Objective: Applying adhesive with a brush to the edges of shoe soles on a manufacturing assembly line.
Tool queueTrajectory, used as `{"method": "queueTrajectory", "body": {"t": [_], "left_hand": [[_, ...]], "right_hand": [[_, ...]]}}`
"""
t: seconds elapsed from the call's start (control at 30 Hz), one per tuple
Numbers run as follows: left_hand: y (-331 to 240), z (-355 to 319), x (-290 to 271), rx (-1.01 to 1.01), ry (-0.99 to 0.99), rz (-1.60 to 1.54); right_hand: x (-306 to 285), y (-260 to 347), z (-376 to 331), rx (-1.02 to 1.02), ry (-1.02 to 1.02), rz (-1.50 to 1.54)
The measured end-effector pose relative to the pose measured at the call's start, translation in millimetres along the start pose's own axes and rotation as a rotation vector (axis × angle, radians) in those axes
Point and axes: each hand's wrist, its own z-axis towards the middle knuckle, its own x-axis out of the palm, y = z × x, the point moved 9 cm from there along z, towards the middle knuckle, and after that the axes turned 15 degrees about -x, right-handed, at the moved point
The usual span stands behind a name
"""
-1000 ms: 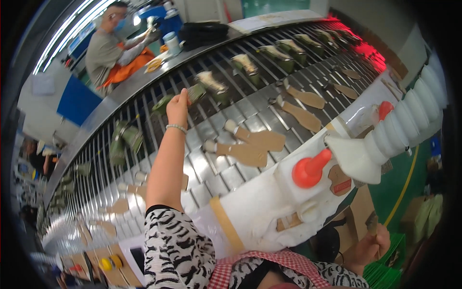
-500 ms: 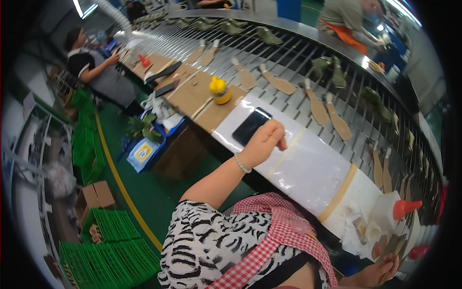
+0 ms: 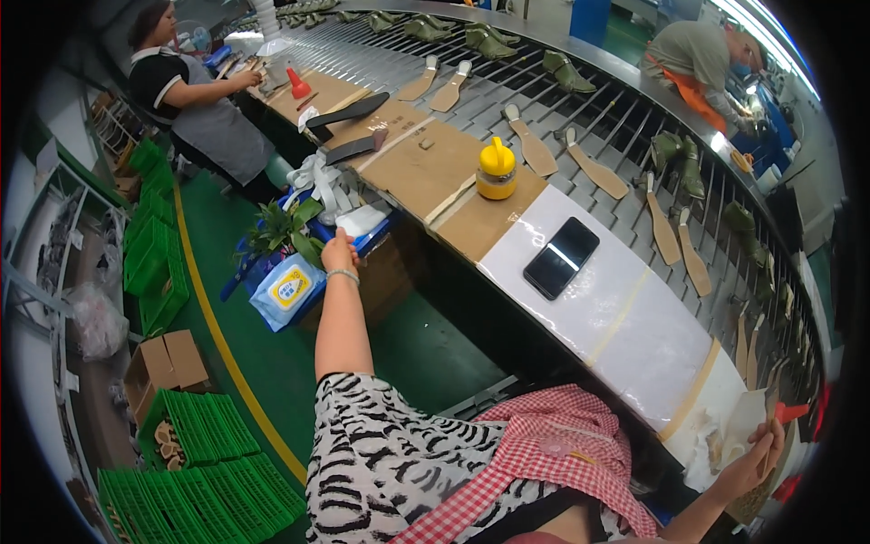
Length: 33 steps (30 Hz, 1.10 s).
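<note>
We wear a white top (image 3: 376, 458) with black tiger-like stripes, a red-and-white gingham apron (image 3: 571, 422) and, above our left hand (image 3: 339, 251), a pale beaded bracelet (image 3: 343, 274).

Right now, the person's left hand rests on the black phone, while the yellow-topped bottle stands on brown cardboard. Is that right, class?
Not quite: the left hand is away from the black phone, out beside the green plant, as the head view shows. The yellow-topped bottle does stand on brown cardboard.
</note>
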Motion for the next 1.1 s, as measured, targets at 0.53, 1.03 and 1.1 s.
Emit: {"method": "queueTrajectory", "body": {"t": [0.53, 1.03, 1.1], "left_hand": [[-42, 117, 33, 0.498, -0.411, 1.514], [-180, 99, 25, 0.756, -0.003, 0.339], [-202, 86, 33, 0.886, -0.022, 0.365]], "right_hand": [[59, 44, 3, 0.017, 0.036, 0.075], [74, 50, -5, 0.020, 0.010, 0.066], [76, 49, -6, 0.018, 0.024, 0.079]]}}
